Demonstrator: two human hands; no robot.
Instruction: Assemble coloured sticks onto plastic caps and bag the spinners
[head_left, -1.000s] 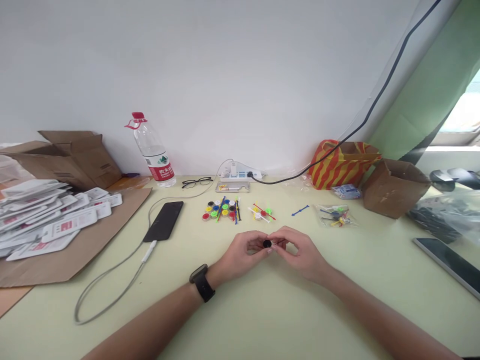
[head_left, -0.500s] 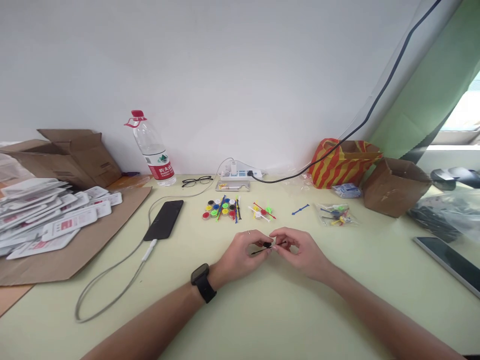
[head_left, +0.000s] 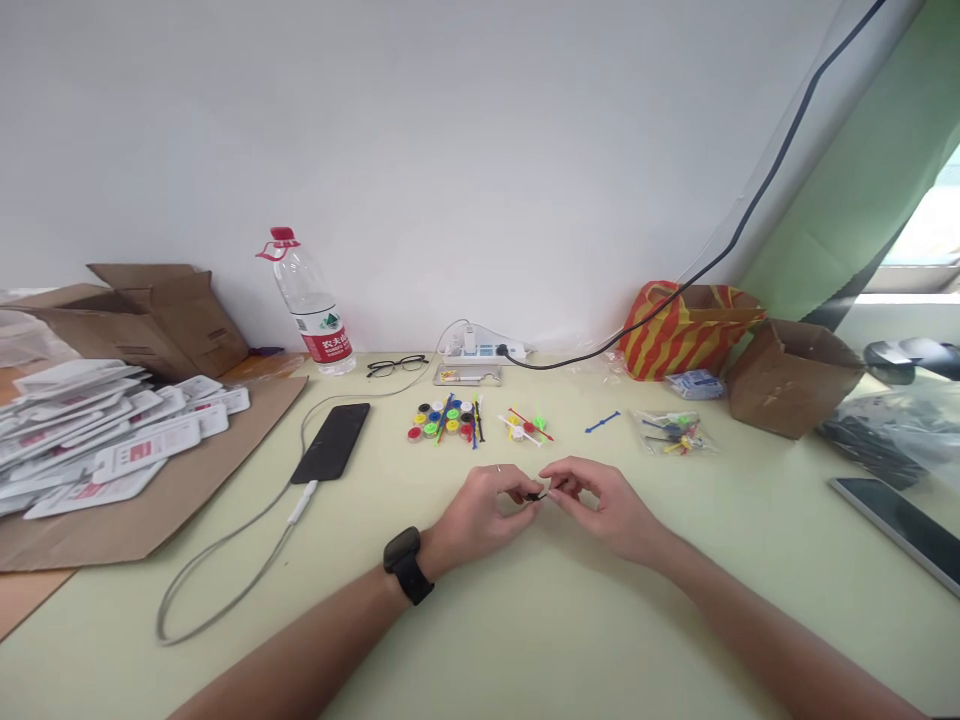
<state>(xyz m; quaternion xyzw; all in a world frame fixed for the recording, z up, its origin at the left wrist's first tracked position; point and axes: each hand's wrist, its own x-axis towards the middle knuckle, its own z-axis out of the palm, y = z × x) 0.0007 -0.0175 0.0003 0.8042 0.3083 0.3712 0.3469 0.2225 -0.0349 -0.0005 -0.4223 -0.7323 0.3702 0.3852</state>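
My left hand point(head_left: 495, 507), with a dark watch on its wrist, pinches a small black round piece point(head_left: 533, 497) between thumb and fingers. My right hand point(head_left: 592, 497) has its fingertips closed on a thin black arrow, mostly hidden by the fingers, which meets the round piece. Beyond the hands lie several coloured discs point(head_left: 430, 430) with thin arrow-shaped sticks on and beside them. Right of these is a small group of coloured pieces point(head_left: 527, 427). A blue arrow point(head_left: 602, 421) lies alone farther right.
A clear bag of coloured parts point(head_left: 675, 432) lies to the right, a tablet-like device point(head_left: 900, 525) beyond it. At left are a phone point(head_left: 331, 443) on a cable, a water bottle point(head_left: 322, 325) and stacked white packets point(head_left: 150, 450). A power strip point(head_left: 484, 352) is by the wall.
The black arrow showed past the fingers at both ends before; now less of it is visible. Both hands stay close together in nearly the same place. The view has shifted slightly.
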